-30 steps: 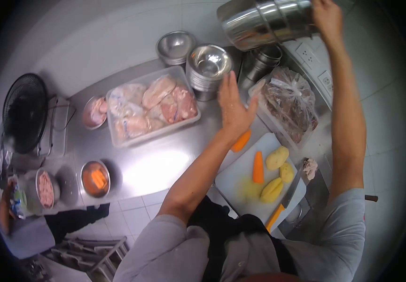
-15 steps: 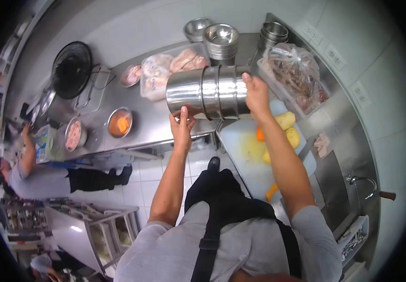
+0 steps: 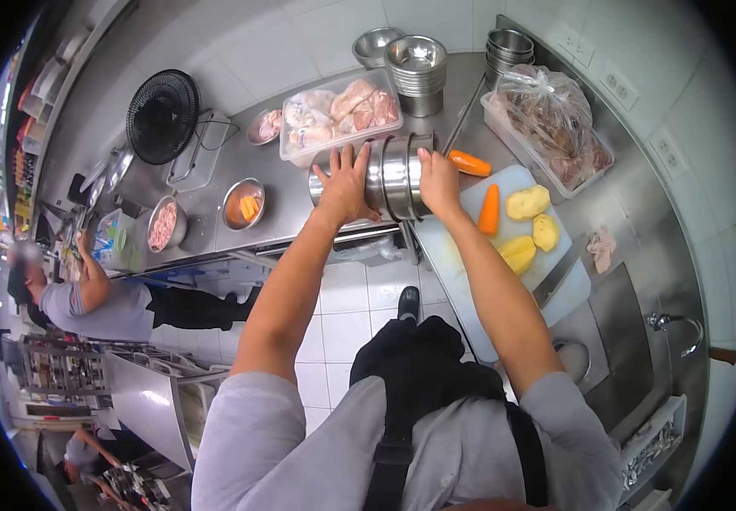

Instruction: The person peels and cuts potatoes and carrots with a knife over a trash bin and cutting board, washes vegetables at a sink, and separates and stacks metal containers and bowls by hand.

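Note:
A nested stack of shiny stainless-steel pots (image 3: 394,177) lies on its side over the counter's near edge. Across its left end is my left hand (image 3: 348,186), fingers spread over the curved wall. At the other end my right hand (image 3: 440,182) grips the stack, thumb along the top. Just right of the pots, a white cutting board (image 3: 462,311) carries a carrot (image 3: 489,209), several peeled potato pieces (image 3: 527,203) and a knife (image 3: 559,279). Another carrot (image 3: 470,163) lies beyond the board, close to my right hand.
Behind the pots stand a tub of raw chicken (image 3: 342,115) and stacked steel bowls (image 3: 416,72). Bagged meat (image 3: 547,119) fills a tub at right. Leftward are a bowl with orange pieces (image 3: 244,204), a bowl of meat (image 3: 166,225), a black fan (image 3: 163,117) and a co-worker (image 3: 104,298).
The pot stack has come down and nearer the counter edge. My left hand has shifted from beneath its end to over its side. The carrots and chicken tub are now less covered.

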`<state>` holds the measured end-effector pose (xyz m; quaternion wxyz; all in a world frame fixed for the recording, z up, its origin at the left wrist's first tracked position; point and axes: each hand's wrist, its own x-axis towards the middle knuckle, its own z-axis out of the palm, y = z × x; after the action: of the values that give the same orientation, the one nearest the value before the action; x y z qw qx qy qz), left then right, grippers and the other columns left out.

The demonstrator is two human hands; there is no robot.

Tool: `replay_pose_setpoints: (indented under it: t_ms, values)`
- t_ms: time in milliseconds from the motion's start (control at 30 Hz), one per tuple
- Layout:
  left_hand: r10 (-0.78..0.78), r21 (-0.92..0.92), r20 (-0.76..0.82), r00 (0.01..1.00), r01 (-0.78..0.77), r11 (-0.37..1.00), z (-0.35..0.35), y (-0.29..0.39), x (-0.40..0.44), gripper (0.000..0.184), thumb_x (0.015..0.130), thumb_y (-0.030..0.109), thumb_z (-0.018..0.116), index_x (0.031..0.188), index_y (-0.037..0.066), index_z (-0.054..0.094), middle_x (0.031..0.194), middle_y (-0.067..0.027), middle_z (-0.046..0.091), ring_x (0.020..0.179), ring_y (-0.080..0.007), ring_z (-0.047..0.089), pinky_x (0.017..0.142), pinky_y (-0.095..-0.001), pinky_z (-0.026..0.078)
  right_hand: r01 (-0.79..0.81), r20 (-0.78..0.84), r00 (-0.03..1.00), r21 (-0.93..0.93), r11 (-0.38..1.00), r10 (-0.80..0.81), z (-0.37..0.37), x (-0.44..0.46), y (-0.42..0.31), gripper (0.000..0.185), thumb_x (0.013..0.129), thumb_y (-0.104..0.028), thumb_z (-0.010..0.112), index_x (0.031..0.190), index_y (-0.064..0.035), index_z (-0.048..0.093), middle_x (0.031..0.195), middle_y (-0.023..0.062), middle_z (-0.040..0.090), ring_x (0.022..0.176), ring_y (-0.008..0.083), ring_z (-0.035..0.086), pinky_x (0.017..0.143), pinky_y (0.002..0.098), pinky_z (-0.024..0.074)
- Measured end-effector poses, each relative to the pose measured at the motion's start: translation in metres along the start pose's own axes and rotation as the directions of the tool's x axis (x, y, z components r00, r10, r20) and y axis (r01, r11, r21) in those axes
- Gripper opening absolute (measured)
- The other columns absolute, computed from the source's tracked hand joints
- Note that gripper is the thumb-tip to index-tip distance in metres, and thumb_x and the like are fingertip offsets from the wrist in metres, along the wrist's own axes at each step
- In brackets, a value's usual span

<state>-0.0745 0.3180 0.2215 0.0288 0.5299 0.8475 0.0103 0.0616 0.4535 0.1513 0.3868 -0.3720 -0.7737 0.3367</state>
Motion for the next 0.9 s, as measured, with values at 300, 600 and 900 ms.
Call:
replay_pose_setpoints:
  t_ms: [300, 600, 900]
  values:
    - [0.054, -0.017, 0.065, 0.996, -0.053, 0.998, -0.006, -0.012, 0.028, 0.152, 0.033, 0.035, 0.102, 0.160, 0.020, 0.021, 0.160, -0.0182, 0.030, 0.148, -0.0431, 0.026, 0.106, -0.0802, 0.026, 0.222, -0.026, 0.975, 0.105, 0.969, -0.220, -0.014, -0.039, 0.022, 0.024, 0.099, -0.019, 0.062, 0.086, 0.0003, 0.058, 0.074, 0.0276, 0.063, 0.071, 0.0495, 0.063, 0.062, 0.0572, 0.0461]
    - [-0.024, 0.017, 0.131, 0.991, 0.022, 1.000, -0.013, 0.001, 0.034, 0.148, 0.039, 0.043, 0.100, 0.161, 0.017, 0.020, 0.156, -0.0183, 0.034, 0.147, -0.0434, 0.029, 0.107, -0.0753, 0.031, 0.114, -0.109, 0.988, 0.033, 0.993, -0.110, -0.007, 0.001, 0.016, 0.038, 0.103, -0.027, 0.056, 0.077, 0.0010, 0.059, 0.071, 0.0265, 0.062, 0.071, 0.0464, 0.063, 0.060, 0.0541, 0.0450]
    - [0.141, -0.071, -0.073, 0.987, -0.146, 0.987, 0.008, 0.010, 0.010, 0.154, 0.038, 0.033, 0.102, 0.163, 0.021, 0.012, 0.165, -0.0225, 0.018, 0.150, -0.0521, 0.017, 0.109, -0.0805, 0.021, -0.254, 0.274, 0.950, 0.399, 0.881, 0.150, -0.011, 0.011, 0.041, 0.047, 0.106, -0.041, 0.050, 0.099, 0.0024, 0.065, 0.082, 0.0102, 0.066, 0.077, 0.0205, 0.060, 0.073, 0.0375, 0.0480]
